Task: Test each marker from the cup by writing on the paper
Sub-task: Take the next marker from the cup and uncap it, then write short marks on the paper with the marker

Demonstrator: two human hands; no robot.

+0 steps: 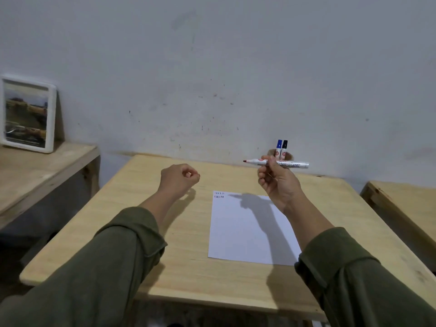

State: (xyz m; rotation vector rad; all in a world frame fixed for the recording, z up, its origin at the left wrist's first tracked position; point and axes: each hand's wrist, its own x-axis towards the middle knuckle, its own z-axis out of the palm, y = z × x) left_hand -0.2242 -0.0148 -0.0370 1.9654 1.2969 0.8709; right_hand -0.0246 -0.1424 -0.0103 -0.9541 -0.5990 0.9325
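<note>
My right hand (pixel 276 182) is raised above the table and grips a white marker (pixel 286 164) lying level, its bare red tip pointing left. My left hand (pixel 179 179) hovers over the table's left part with fingers curled shut; a small dark red bit, apparently the marker's cap (pixel 199 176), peeks out at the fingertips. Behind my right hand, mostly hidden, stands the cup (pixel 271 152) against the wall, holding a blue-capped marker (pixel 279 147) and a black-capped marker (pixel 284 148). The white paper (pixel 238 232) lies on the table with two short rows of marks (pixel 218 195) at its top left corner.
The wooden table (pixel 179 256) stands against a pale wall. A lower wooden shelf (pixel 42 171) at the left carries a framed picture (pixel 28 114) leaning on the wall. Another wooden surface (pixel 405 204) sits at the right, across a gap.
</note>
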